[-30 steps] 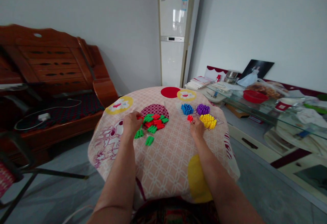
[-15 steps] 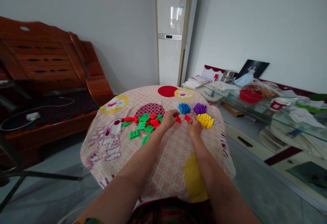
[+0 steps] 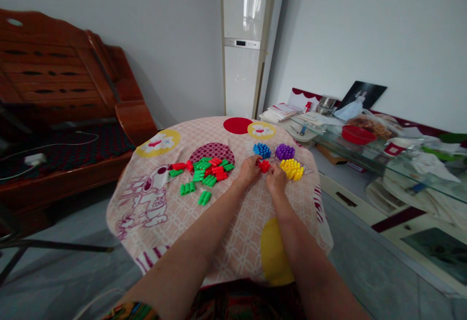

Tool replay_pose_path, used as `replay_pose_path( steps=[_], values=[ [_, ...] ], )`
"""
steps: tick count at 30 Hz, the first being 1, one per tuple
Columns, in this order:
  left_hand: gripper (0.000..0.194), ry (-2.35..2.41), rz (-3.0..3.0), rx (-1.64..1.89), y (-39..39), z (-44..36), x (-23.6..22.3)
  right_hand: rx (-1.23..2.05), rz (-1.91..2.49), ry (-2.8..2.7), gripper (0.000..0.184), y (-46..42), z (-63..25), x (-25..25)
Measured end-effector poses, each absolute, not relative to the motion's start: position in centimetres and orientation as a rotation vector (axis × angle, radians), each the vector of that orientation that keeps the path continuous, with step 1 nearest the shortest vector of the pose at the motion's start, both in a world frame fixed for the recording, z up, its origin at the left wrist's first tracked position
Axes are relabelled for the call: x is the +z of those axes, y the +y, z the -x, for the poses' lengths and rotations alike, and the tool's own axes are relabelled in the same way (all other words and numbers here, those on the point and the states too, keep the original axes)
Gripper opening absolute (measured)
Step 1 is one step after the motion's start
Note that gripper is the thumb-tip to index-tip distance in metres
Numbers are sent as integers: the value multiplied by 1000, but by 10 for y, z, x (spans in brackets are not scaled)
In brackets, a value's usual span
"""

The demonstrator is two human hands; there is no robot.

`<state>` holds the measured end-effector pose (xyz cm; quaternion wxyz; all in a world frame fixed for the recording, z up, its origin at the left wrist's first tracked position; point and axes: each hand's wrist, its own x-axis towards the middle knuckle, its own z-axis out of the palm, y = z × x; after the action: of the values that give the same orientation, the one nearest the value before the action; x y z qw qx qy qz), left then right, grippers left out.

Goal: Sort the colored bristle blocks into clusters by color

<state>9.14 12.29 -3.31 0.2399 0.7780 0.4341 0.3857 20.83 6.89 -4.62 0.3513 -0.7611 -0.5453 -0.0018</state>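
My left hand (image 3: 250,168) and my right hand (image 3: 276,179) meet over the table, fingers closed on red toy building blocks (image 3: 264,166) that touch between them. Whether the red pieces are locked together I cannot tell. Just beyond my hands sit a blue cluster of blocks (image 3: 261,151) and a purple cluster (image 3: 285,152). A yellow cluster (image 3: 292,169) lies to the right of my right hand. Left of my left hand is a loose pile of green blocks (image 3: 209,180) and red blocks (image 3: 221,172).
A patterned cloth (image 3: 233,242) covers the round table. To the left stands a wooden bench (image 3: 54,86). On the right, a glass-topped cabinet carries papers (image 3: 281,112), a red bowl (image 3: 358,135) and a paper cup (image 3: 395,148). A tall white air conditioner (image 3: 241,77) stands behind.
My hands have come together, and the red pieces, apart before, now touch. My left hand has moved to the right. The camera view has shifted slightly.
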Motion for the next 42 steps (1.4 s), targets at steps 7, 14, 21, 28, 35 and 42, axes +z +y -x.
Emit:
replay_pose_path(
  steps=[7, 14, 21, 28, 35, 42],
  values=[
    [35, 1284, -2157, 958, 125, -98, -32, -22, 1979, -1427, 35, 67, -209, -46],
    [47, 1318, -2201, 983, 116, -79, -19, -50, 1931, -1425, 33, 69, -212, -53],
    [30, 1762, -2325, 581, 113, 8, 17, -31, 1949, -1423, 33, 69, -211, -51],
    [20, 1928, -2227, 439, 108, 45, 20, -38, 1970, -1410, 33, 69, -209, -48],
    [23, 1548, -2248, 854, 106, 10, 19, -18, 1969, -1411, 33, 68, -209, -47],
    [27, 1224, -2384, 913, 102, -28, -2, -27, 1927, -1412, 32, 68, -209, -48]
  ],
)
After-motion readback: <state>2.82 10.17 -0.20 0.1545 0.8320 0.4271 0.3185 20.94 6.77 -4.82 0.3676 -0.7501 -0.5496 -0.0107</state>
